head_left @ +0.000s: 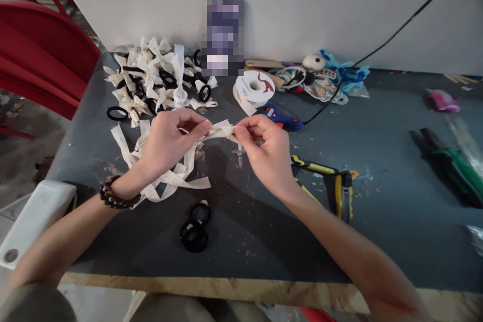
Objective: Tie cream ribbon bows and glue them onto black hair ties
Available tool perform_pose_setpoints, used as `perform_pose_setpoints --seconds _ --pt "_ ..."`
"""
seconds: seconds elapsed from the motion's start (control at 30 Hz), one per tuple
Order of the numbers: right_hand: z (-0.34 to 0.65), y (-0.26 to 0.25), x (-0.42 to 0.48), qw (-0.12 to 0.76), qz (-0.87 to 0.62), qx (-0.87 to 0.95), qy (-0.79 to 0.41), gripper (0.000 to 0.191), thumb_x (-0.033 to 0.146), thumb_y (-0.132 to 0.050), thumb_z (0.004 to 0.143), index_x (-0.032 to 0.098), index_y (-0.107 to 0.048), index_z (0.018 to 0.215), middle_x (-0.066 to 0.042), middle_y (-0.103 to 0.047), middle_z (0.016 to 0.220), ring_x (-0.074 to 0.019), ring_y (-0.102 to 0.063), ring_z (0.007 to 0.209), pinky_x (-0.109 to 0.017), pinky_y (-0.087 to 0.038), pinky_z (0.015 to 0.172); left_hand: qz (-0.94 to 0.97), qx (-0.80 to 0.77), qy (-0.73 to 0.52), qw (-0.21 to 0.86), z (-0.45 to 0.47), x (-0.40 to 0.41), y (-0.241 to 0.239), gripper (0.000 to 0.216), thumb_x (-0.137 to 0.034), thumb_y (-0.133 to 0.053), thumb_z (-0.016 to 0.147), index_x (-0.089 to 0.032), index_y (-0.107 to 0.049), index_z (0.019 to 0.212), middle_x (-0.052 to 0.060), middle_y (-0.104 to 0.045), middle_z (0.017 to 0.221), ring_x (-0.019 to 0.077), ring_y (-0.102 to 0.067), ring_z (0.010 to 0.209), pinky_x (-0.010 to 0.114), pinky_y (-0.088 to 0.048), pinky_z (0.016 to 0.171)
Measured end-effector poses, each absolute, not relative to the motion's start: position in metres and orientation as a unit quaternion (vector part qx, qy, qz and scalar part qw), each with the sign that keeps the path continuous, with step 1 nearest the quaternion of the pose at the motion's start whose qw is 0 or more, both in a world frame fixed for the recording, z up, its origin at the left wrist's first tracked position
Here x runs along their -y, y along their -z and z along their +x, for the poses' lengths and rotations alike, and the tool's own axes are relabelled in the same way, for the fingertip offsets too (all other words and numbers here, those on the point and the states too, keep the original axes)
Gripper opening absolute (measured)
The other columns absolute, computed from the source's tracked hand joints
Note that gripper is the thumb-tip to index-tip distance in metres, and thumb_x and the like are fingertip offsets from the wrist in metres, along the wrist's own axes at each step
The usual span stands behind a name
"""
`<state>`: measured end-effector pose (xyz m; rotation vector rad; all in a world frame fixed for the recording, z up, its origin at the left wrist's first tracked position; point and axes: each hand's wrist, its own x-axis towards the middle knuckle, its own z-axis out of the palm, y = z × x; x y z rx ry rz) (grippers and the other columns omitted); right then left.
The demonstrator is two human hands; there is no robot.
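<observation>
My left hand (169,138) and my right hand (266,148) both pinch a short strip of cream ribbon (222,131) and hold it between them above the dark table (377,231). Under my left hand lies a loose heap of cut ribbon strips (169,178). Two black hair ties (195,229) lie on the table just in front of my hands. A white ribbon spool (254,88) stands behind my right hand. A beaded bracelet sits on my left wrist.
A pile of ribbon bows and black hair ties (151,78) sits at the back left. A blue glue gun (283,119) with a black cord, a yellow utility knife (332,181), green-handled pliers (453,168), a white box (35,219) and red chairs (41,55) surround the work area.
</observation>
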<state>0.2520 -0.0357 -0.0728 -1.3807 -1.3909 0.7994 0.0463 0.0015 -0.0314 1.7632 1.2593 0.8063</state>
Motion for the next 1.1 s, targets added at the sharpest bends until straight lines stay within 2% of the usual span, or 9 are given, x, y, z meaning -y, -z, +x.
perform_pose_setpoints --seconds 0.33,0.43,0.53,0.63,0.67,0.73,0.83,0.93,1.1 --pt "0.257 0.079 0.032 0.517 -0.558 0.548 -0.347 0.030 0.052 -0.065 0.099 0.025 -0.057 0.088 0.001 -0.067 0.075 -0.0149 -0.067 0.064 -0.030 -0.054 0.065 0.598 -0.486 -0.352 0.531 0.049 -0.003 0.035 0.025 -0.038 -0.067 0.097 -0.017 -0.068 0.083 0.005 -0.070 0.081 0.0143 -0.064 0.073 0.027 -0.053 0.069" --pt "0.255 0.078 0.034 0.526 -0.553 0.543 -0.351 0.030 0.053 -0.063 0.100 0.025 -0.055 0.089 0.001 -0.067 0.077 -0.0154 -0.068 0.068 -0.030 -0.055 0.066 0.579 -0.466 -0.378 0.552 0.050 -0.002 0.034 0.025 -0.040 -0.067 0.097 -0.019 -0.064 0.084 0.004 -0.071 0.084 0.0147 -0.068 0.078 0.027 -0.057 0.075" --pt "0.252 0.074 0.037 0.524 -0.540 0.566 -0.337 0.026 0.049 -0.062 0.101 0.025 -0.057 0.092 0.000 -0.069 0.080 -0.0163 -0.070 0.073 -0.030 -0.054 0.067 0.570 -0.431 -0.351 0.605 0.048 -0.003 0.030 0.031 -0.048 -0.072 0.093 -0.019 -0.067 0.103 0.007 -0.077 0.092 0.0194 -0.075 0.085 0.030 -0.060 0.077" --pt "0.251 0.071 0.040 0.496 -0.528 0.604 -0.332 0.022 0.045 -0.066 0.100 0.024 -0.061 0.092 0.000 -0.072 0.081 -0.0168 -0.070 0.074 -0.030 -0.053 0.068 0.601 -0.422 -0.289 0.614 0.043 -0.005 0.027 0.056 -0.046 -0.086 0.082 -0.017 -0.067 0.126 0.010 -0.080 0.093 0.0213 -0.077 0.083 0.029 -0.059 0.070" --pt "0.251 0.070 0.041 0.487 -0.527 0.611 -0.335 0.022 0.044 -0.067 0.099 0.024 -0.062 0.091 -0.001 -0.073 0.082 -0.0171 -0.070 0.074 -0.031 -0.053 0.069 0.617 -0.424 -0.268 0.606 0.043 -0.005 0.028 0.057 -0.043 -0.089 0.078 -0.017 -0.069 0.126 0.009 -0.080 0.092 0.0209 -0.076 0.081 0.027 -0.058 0.067" --pt "0.250 0.069 0.043 0.481 -0.529 0.606 -0.348 0.022 0.045 -0.068 0.099 0.024 -0.065 0.094 -0.002 -0.076 0.085 -0.0182 -0.072 0.077 -0.032 -0.055 0.071 0.646 -0.433 -0.234 0.584 0.043 -0.004 0.030 0.044 -0.040 -0.089 0.077 -0.018 -0.076 0.113 0.007 -0.081 0.088 0.0199 -0.076 0.077 0.026 -0.056 0.063" --pt "0.249 0.069 0.045 0.481 -0.530 0.580 -0.390 0.028 0.050 -0.067 0.098 0.024 -0.068 0.110 -0.003 -0.080 0.086 -0.0207 -0.076 0.078 -0.033 -0.057 0.070 0.669 -0.451 -0.231 0.544 0.046 -0.002 0.035 0.023 -0.037 -0.085 0.081 -0.018 -0.080 0.093 0.006 -0.081 0.084 0.0192 -0.076 0.076 0.025 -0.055 0.061" --pt "0.248 0.068 0.045 0.469 -0.537 0.573 -0.404 0.040 0.045 -0.078 0.090 0.025 -0.067 0.122 -0.002 -0.081 0.086 -0.0213 -0.077 0.077 -0.034 -0.059 0.070 0.671 -0.471 -0.247 0.515 0.047 -0.002 0.035 0.024 -0.037 -0.085 0.081 -0.017 -0.081 0.093 0.006 -0.081 0.081 0.0185 -0.074 0.070 0.026 -0.054 0.059" --pt "0.250 0.068 0.041 0.454 -0.542 0.567 -0.423 0.042 0.039 -0.083 0.085 0.023 -0.068 0.121 -0.001 -0.080 0.084 -0.0208 -0.077 0.075 -0.036 -0.062 0.074 0.683 -0.488 -0.270 0.471 0.043 -0.006 0.028 0.025 -0.038 -0.083 0.083 -0.017 -0.083 0.096 0.005 -0.076 0.070 0.0115 -0.060 0.051 0.024 -0.039 0.044"
